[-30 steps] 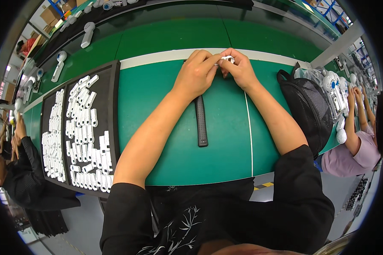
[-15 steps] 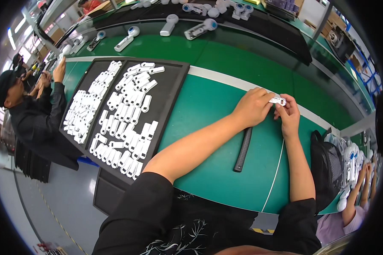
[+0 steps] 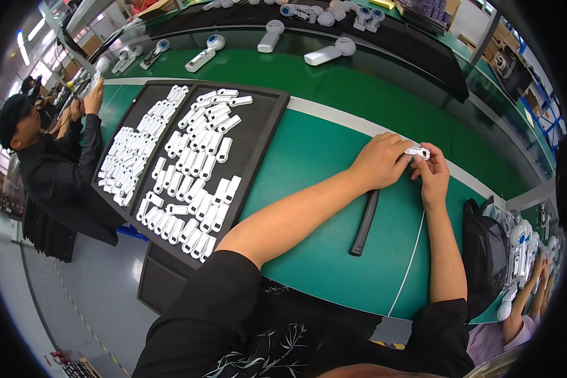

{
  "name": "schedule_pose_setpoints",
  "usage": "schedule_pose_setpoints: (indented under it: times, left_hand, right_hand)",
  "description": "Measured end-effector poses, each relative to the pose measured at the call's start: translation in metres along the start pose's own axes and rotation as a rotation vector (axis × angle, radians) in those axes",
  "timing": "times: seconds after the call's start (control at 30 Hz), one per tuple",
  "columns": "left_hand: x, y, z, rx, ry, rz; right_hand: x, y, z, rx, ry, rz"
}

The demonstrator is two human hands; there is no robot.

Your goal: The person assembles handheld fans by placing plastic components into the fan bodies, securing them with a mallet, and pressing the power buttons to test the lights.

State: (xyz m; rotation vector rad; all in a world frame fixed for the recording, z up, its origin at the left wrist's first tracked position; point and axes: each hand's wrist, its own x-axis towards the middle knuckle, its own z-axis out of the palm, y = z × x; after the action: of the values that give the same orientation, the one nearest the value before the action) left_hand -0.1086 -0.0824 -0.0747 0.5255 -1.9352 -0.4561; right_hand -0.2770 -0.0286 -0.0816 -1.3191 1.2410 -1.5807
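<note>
Fingers (image 3: 402, 153) of both hands close on a small white plastic part (image 3: 418, 152), held just above the green table (image 3: 321, 157) near its white stripe. The left hand (image 3: 379, 160) curls over the part from the left; the right hand (image 3: 432, 174) pinches its right end between thumb and forefinger. Below the hands a dark ribbed rod (image 3: 365, 222) lies on the table, partly under the left wrist. A thin white line (image 3: 409, 264) runs along the table beside the right forearm. To the left sit two black trays (image 3: 258, 151) filled with rows of similar white parts (image 3: 198, 170). A black mesh bag (image 3: 485, 252) stands at the table's right end. Farther back, white handheld devices (image 3: 327, 51) lie on the table. A person in dark clothing (image 3: 50, 157) works at far left.
</note>
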Motion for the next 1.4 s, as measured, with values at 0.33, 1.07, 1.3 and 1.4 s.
schedule_pose_setpoints:
  times: [0.33, 1.07, 1.3, 1.4]
  left_hand:
    - [0.001, 0.0, -0.002, -0.056, 0.036, 0.067]
    - [0.001, -0.001, -0.004, -0.132, -0.037, 0.033]
    - [0.003, 0.001, 0.003, -0.11, -0.05, 0.052]
    - [-0.004, -0.009, 0.001, -0.085, -0.055, 0.027]
  right_hand:
    - [-0.003, 0.003, -0.004, -0.01, -0.025, 0.009]
    - [-0.001, -0.004, -0.002, 0.003, 0.002, 0.053]
    - [-0.003, 0.002, -0.015, 0.059, 0.042, 0.053]
    - [0.001, 0.007, -0.003, 0.111, 0.02, 0.079]
